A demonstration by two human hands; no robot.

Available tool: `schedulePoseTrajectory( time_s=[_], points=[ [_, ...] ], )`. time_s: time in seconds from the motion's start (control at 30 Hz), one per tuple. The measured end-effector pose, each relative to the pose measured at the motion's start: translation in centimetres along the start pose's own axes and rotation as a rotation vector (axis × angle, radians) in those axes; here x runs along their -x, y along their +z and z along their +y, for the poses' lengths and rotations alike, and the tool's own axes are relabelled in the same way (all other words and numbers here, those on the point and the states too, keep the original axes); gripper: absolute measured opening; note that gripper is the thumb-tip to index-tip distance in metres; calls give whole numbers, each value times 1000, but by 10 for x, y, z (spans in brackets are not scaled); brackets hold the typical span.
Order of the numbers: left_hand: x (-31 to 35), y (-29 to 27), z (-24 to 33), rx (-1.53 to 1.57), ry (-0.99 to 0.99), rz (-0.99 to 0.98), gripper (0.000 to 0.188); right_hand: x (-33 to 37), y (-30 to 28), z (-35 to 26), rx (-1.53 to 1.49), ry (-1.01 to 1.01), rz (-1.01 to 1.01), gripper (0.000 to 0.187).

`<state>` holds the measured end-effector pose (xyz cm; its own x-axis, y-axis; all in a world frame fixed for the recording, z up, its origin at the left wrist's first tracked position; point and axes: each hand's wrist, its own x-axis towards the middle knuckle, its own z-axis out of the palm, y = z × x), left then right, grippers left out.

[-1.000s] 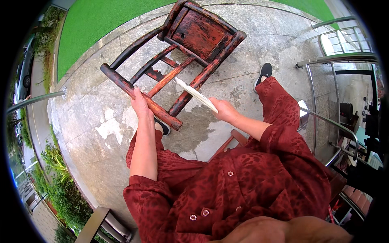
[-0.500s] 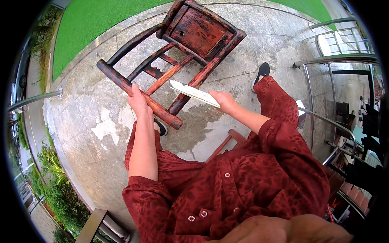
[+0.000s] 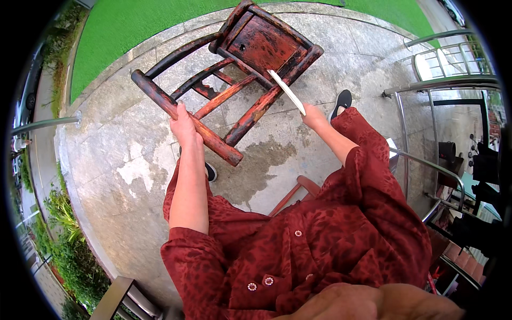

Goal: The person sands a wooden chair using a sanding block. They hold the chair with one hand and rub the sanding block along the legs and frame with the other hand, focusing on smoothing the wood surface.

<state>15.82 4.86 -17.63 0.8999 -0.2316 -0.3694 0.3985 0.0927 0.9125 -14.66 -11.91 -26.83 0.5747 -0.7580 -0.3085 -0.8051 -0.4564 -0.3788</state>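
Observation:
A worn wooden chair [image 3: 260, 98] with flaking red and black paint stands tilted in front of me, its panelled seat [image 3: 264, 45] at the far side. My left hand [image 3: 185, 126] is closed around the thick round bar nearest me, at about its middle. My right hand [image 3: 316, 116] grips one end of a flat, narrow white strip [image 3: 288, 94], seen nearly edge-on. The strip's far tip overlaps the edge of the chair's seat; whether it touches cannot be told. What the strip is made of is unclear.
Grey stone paving [image 3: 128, 122] with wet patches lies under the chair. Green turf [image 3: 117, 32] borders it at the far side. Metal railings [image 3: 442, 84] rise at the right. Part of a reddish wooden seat frame [image 3: 290, 196] shows beneath me. A dark bench [image 3: 120, 298] stands at lower left.
My right hand has moved away to the right and farther out, swinging the white strip's tip from the chair's near bars up to the seat. The left hand and chair have barely shifted.

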Motion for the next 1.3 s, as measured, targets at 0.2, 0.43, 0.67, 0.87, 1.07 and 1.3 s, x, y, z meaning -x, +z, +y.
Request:
schedulePoseTrajectory(
  time_s=[0.2,0.43,0.67,0.87,1.07,1.3],
  points=[
    [-6,-6,-4,-19,24,24,23,46,-26,-78,-2,-310,-164,17],
    [-5,-5,-9,-12,3,23,21,-11,7,6,-100,-32,-14,20],
    [3,-3,2,-16,-25,30,20,20,-6,-34,-120,-113,-72,17],
    [4,-3,2,-60,-8,47,20,-6,5,4,-141,-54,-77,14],
    [3,-2,0,-37,-26,22,22,-22,-29,15,140,-145,-148,18],
    [-2,-4,0,-62,-7,40,21,5,-71,-51,137,-381,-412,21]
  ],
)
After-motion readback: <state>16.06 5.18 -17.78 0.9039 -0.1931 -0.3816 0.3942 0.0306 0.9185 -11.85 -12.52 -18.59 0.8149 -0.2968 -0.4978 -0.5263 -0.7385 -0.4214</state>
